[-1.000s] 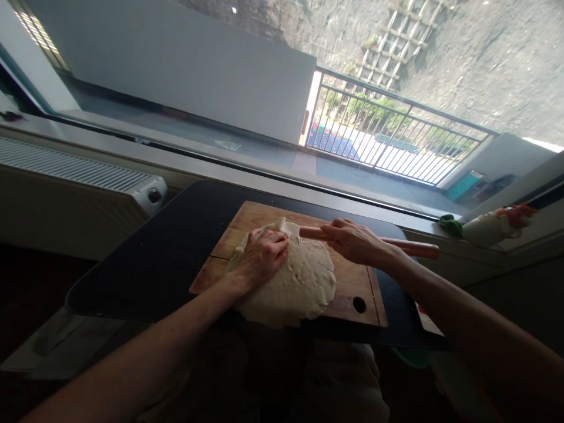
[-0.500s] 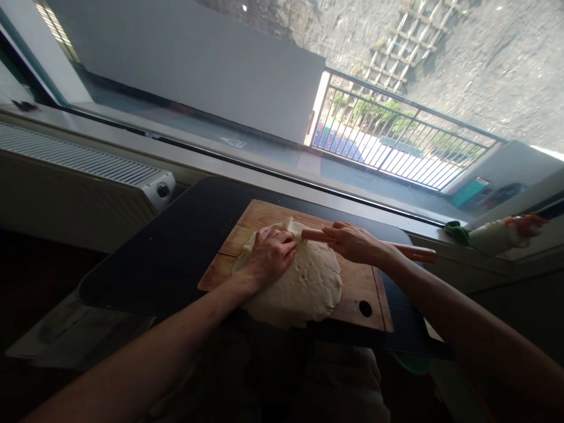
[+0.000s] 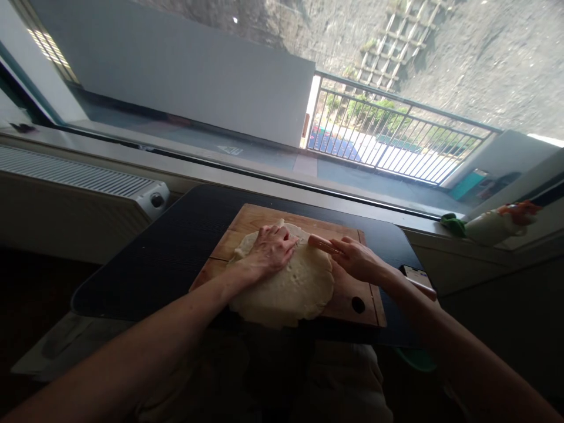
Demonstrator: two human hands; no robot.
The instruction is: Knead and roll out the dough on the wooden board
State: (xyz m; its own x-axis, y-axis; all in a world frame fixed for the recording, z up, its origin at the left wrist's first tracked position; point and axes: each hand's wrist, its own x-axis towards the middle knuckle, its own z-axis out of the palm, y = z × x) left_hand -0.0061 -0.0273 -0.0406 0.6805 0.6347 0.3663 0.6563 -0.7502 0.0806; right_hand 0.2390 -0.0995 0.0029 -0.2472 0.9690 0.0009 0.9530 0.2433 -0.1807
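Observation:
A broad, flattened sheet of dough [image 3: 291, 294] lies on a wooden cutting board [image 3: 370, 314], its near edge hanging past the board's front. My left hand [image 3: 273, 249] rests on the far part of the dough with its fingers curled into it; the fingertips are partly hidden. My right hand [image 3: 356, 258] is closed around a wooden rolling pin [image 3: 324, 244], whose left end sits just above the dough to the right of my left hand. The pin's far end sticks out behind my right wrist.
The board lies on a dark table [image 3: 145, 264] under a window. A phone [image 3: 416, 275] is at the table's right edge. On the sill stand a pale jar [image 3: 489, 228] and a green cloth-like thing [image 3: 452, 224]. A radiator [image 3: 88, 176] is on the left.
The rolling pin's left end has swung slightly away from my left hand, and its other end has dropped towards my forearm. The raised dough flap by my left fingers lies flatter. The phone has come into view.

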